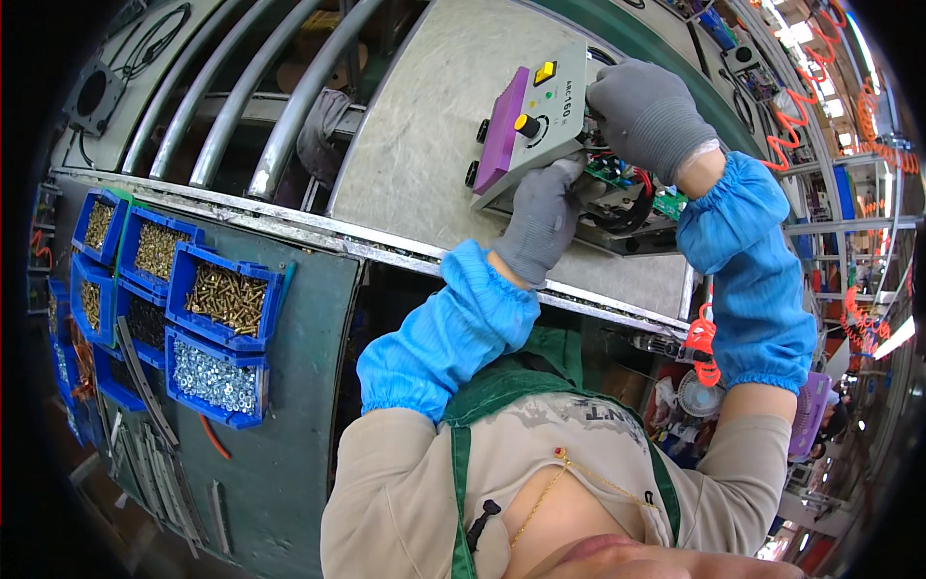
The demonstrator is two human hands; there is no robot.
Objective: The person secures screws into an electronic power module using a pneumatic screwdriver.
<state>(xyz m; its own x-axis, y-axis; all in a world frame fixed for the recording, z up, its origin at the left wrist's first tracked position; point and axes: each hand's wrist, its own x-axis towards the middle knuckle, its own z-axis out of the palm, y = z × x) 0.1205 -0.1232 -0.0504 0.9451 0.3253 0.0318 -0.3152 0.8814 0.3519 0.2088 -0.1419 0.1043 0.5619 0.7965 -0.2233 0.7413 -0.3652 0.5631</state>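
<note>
An uncased welding machine stands on the metal worktop (pixel 415 145), its grey front panel (pixel 562 96) tilted and edged by a purple frame (pixel 502 135). The panel bears a yellow switch (pixel 545 72) and a yellow-and-black knob (pixel 527 125). Green circuit boards (pixel 667 203) and wires lie exposed behind it. My left hand (pixel 542 217), in a grey glove, is closed at the panel's lower edge, its fingertips beside the wiring. From the far side my right hand (pixel 648 114), gloved too, reaches in behind the panel with bent fingers; its fingertips and anything in them are hidden.
Blue bins (pixel 217 294) of screws and nuts sit on a green table (pixel 299 386) at left, near several metal strips (pixel 159 473). Metal roller bars (pixel 309 101) lie beyond, with a grey cloth (pixel 323 135) over one edge. Orange coiled hoses (pixel 793 121) hang at right.
</note>
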